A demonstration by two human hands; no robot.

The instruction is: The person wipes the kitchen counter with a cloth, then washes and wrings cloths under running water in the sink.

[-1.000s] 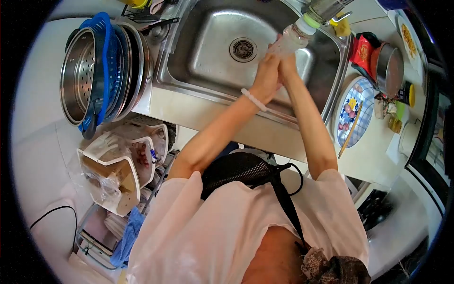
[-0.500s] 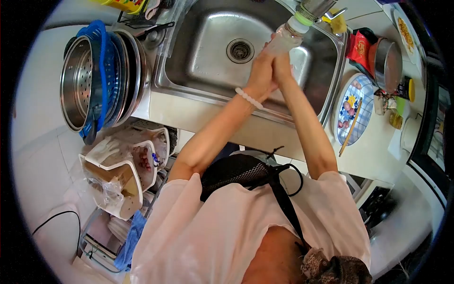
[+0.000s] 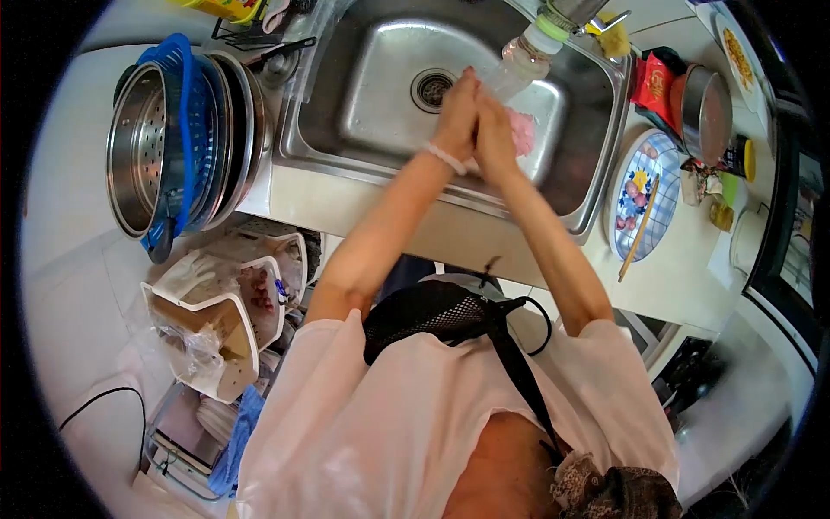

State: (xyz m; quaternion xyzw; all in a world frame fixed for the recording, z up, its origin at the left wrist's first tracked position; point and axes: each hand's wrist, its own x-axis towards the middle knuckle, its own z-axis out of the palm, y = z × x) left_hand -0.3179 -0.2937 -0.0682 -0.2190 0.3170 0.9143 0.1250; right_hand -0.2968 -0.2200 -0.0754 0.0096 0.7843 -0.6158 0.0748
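Note:
Over the steel sink (image 3: 363,143), my left hand (image 3: 458,117), with a pale beaded bracelet at its wrist, is pressed against my right hand (image 3: 494,138). The fingers of both are closed together, and whatever lies between the palms is hidden. Just up and right of them is the faucet's clear nozzle (image 3: 527,54) with a green ring, and water comes down from it beside the fingertips. A soft pink thing (image 3: 521,131) lies on the sink floor, right of my right hand. The drain (image 3: 430,90) shows to the left of the hands.
Steel pots and a blue colander (image 3: 186,138) stand left of the sink. Right of it are a patterned plate (image 3: 664,203) with chopsticks, a red packet (image 3: 654,91) and a metal pan (image 3: 707,112). White bins (image 3: 246,320) hang below the counter at the left.
Both hands have moved left and slightly down, away from the nozzle, and remain pressed together. The pink thing on the sink floor now shows beside them.

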